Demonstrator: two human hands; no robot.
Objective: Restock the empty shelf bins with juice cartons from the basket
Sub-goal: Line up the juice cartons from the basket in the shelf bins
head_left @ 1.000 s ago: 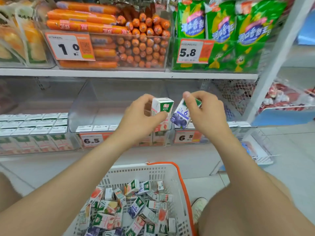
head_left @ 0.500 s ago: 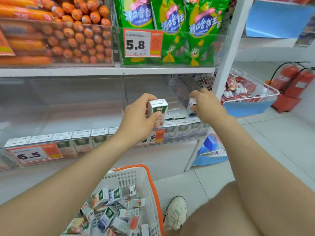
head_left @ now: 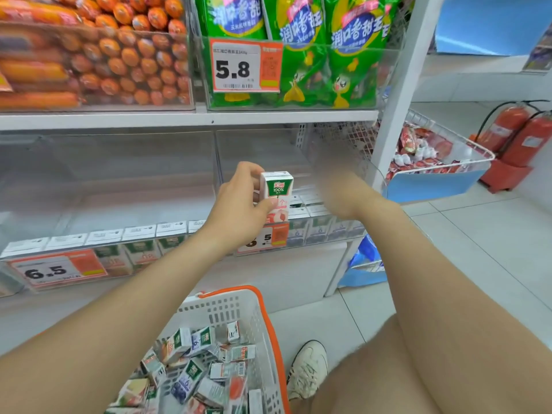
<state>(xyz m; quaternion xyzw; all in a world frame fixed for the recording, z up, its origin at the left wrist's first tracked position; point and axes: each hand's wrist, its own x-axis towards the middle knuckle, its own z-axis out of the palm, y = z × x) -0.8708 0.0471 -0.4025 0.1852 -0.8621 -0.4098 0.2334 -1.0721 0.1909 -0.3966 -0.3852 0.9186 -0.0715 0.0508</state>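
White metal shelving (head_left: 179, 118) fills most of your view. Its upper level carries a clear bin of orange sausages (head_left: 119, 61) and a bin of green snack packets (head_left: 298, 49). On the level below stand two clear shelf bins. The wider left bin (head_left: 119, 174) holds one row of juice cartons (head_left: 140, 236) along its front wall. The right bin (head_left: 263, 150) holds rows of blue-labelled cartons (head_left: 319, 228) at its front right.

Below your arms, the white basket (head_left: 227, 312) with its orange rim sits on the floor, and a jumble of loose cartons (head_left: 191, 372) lies in it. To the right of the shelving, a wire tray (head_left: 466, 144) of red packets hangs from the side, and two red fire extinguishers (head_left: 513, 130) stand by the wall. Your pale shoe (head_left: 307, 372) rests on the tiles just beside the basket.

Your left grip (head_left: 239, 213) is clamped on a peach juice carton (head_left: 277, 186), with the thumb across its front face. The carton is upright, raised in front of the right bin's left end and just above the 6.5 price tag (head_left: 265, 239).

Your right grip (head_left: 334, 189) hangs over the blue-labelled rows. It is smeared by motion, so you cannot tell whether its fingers are apart, together or around anything.
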